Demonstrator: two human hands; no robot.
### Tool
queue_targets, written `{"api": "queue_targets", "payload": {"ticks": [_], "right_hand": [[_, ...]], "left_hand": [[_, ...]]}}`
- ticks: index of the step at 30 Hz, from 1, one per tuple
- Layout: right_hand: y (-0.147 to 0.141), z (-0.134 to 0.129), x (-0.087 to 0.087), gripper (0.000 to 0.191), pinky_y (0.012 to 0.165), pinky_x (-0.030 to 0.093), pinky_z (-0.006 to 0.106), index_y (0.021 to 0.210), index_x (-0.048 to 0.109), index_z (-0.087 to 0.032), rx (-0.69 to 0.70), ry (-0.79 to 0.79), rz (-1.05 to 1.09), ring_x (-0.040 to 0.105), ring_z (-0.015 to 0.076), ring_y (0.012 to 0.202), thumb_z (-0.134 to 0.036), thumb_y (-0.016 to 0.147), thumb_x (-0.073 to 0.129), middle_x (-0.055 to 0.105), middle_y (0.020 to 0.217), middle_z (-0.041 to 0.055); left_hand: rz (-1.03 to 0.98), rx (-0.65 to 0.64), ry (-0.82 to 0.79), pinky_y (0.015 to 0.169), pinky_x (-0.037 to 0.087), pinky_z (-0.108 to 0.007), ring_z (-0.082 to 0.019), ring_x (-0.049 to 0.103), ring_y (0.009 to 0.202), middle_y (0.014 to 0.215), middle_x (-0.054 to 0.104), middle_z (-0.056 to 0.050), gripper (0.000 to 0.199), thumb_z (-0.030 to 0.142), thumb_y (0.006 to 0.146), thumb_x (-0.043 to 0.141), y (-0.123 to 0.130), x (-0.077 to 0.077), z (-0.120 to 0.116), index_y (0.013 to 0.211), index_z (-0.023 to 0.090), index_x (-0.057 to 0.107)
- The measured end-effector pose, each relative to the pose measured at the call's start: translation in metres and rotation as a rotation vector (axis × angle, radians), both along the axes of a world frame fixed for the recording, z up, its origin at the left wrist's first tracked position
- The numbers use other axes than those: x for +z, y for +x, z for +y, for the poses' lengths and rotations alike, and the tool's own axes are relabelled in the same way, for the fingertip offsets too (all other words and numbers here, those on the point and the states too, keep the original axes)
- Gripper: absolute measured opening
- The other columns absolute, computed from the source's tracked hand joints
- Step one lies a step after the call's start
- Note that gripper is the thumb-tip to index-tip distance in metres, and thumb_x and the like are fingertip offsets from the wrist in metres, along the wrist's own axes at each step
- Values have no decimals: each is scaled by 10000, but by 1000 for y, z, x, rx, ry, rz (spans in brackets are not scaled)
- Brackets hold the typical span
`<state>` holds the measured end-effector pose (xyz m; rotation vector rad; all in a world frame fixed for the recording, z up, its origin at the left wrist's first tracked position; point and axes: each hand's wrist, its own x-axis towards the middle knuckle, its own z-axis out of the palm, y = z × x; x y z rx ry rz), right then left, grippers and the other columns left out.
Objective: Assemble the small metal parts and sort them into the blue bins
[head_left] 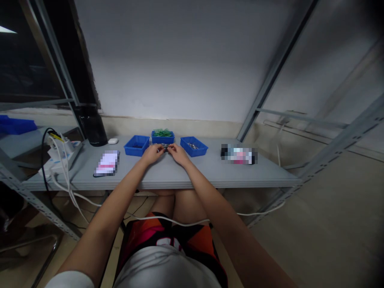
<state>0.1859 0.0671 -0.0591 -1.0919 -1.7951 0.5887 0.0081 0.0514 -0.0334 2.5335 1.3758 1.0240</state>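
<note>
My left hand (154,153) and my right hand (178,153) are close together over the grey table, fingers bent inward. Small metal parts (163,145) lie at and just beyond the fingertips; what each hand pinches is too small to make out. Left of my hands is a blue tray (137,151) with dark contents. Behind them stands a blue tray holding green pieces (163,132). To the right, another blue tray (200,151) contains several thin metal pieces (193,146).
On the left are a phone (107,163), a white case (113,141), a black bottle (93,126) and a white power strip with cables (61,160). A blurred object (239,155) lies on the right. Metal shelf posts flank the table (210,176).
</note>
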Motion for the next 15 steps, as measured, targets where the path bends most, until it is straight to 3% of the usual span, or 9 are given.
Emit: {"api": "queue_targets", "payload": {"ticks": [6,15], "right_hand": [[1,1,-1,233,715,425,247,821,616,-176,62,-1,-68,574,133,669,-341,890,467,642,711,6],[-1,4,-3,127,722,448,262,865,623,-190,53,21,-17,585,140,695,-271,833,531,658,782,11]], "left_hand": [[-11,16,5,663,421,-253,-153,567,673,822,683,-55,212,248,845,504,0,-1,2,899,150,685],[-2,6,-14,665,421,-255,-161,578,701,824,682,-58,222,281,854,506,-1,-2,2,905,152,679]]}}
